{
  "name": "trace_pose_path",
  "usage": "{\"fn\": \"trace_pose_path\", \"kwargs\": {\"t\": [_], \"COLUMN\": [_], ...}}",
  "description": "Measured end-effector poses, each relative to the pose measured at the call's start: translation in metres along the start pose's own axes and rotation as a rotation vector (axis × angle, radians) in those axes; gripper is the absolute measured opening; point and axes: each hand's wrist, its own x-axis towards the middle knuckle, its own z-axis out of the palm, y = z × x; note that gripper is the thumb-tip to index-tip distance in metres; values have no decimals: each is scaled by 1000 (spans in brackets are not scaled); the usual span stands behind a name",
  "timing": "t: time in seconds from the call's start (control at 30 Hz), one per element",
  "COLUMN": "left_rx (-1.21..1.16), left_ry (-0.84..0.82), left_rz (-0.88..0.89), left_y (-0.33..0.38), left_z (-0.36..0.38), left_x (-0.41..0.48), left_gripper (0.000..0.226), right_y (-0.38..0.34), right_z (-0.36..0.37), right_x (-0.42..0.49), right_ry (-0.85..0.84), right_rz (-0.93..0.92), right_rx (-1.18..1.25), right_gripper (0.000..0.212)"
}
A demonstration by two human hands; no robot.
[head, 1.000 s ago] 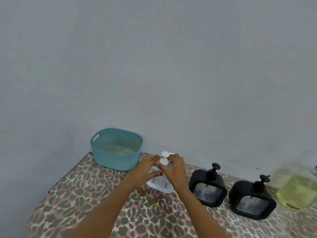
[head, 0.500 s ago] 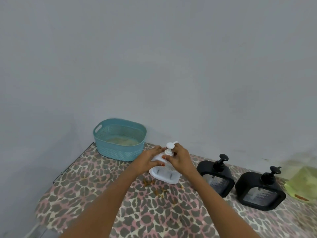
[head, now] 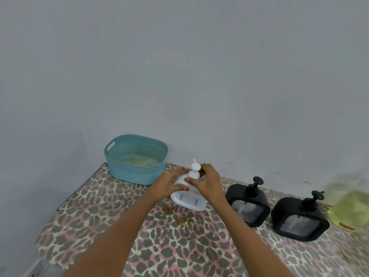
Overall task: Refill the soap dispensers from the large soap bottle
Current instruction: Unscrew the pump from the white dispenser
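Item: white dispenser (head: pixel 188 198), on worktop (head: pixel 119 226) near basket (head: pixel 135 172). I note left hand (head: pixel 171 183) gripping its body to steady it; right hand (head: pixel 207 183) curled round the pump (head: pixel 194 171), likely to unscrew. Far right: large soap bottle (head: pixel 351 206).

Yr L hand (head: pixel 171 183) & R hand (head: pixel 208 183) are bare. L forearm (head: pixel 119 226) at 7 o'clock and R forearm (head: pixel 245 232) at 5 o'clock, both bare to frame edge. Orange-red polish on two L nails (head: pixel 186 179); rest can't tell.
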Motion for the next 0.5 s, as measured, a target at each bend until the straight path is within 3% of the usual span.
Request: {"fn": "trace_pose_path", "kwargs": {"t": [0.27, 0.4, 0.5], "left_rx": [-4, -39, -46], "left_ry": [19, 12, 12], "left_rz": [13, -5, -3], "left_y": [-1, -3, -2], "left_z": [2, 2, 1], "left_x": [0, 0, -1], "left_gripper": [62, 61, 61], "right_y": [-2, -1, 1], "right_z": [-11, 3, 9], "right_x": [-7, -7, -8], "right_ry": [-147, 31, 122], "right_rz": [71, 85, 71], "right_rx": [276, 61, -22], "right_gripper": [40, 52, 43]}}
